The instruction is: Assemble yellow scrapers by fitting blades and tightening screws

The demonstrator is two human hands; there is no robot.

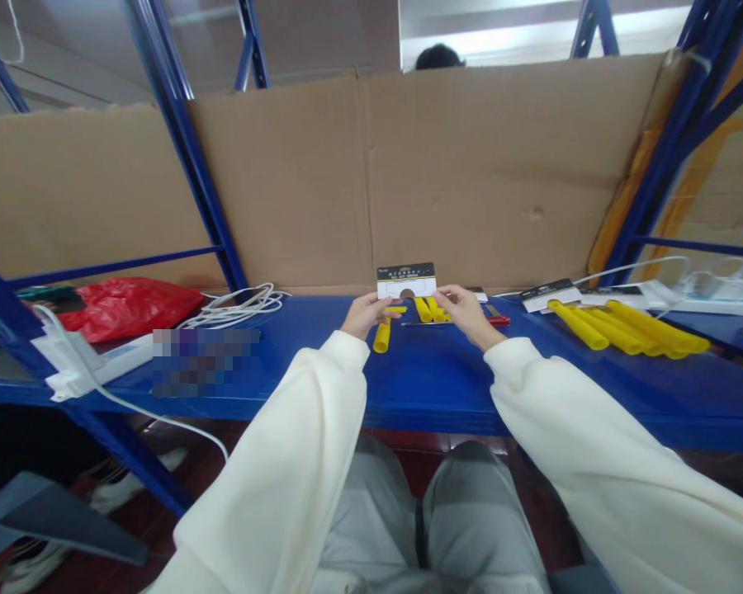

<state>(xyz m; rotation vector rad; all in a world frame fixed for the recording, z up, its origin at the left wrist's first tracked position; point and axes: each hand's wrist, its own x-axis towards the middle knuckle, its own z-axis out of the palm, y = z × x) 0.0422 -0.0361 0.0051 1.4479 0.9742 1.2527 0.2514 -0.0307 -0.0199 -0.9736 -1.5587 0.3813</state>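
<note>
A black and white printed card [407, 283] is held up over the blue table, one side in each hand. My left hand [367, 314] pinches its left edge, and my right hand [466, 313] pinches its right edge. Just below the card lie yellow tubes [430, 309], partly hidden by it. Another yellow tube [382, 337] lies under my left hand. Beside my right hand is a red-handled tool [499, 321] with a thin metal shaft pointing left.
Several yellow tubes [625, 328] and more cards [550, 294] lie at the right. A red plastic bag [137, 307], coiled white cable [241, 307] and power strip [120, 358] are at the left. Cardboard [470, 165] stands behind the table [433, 388], between blue posts.
</note>
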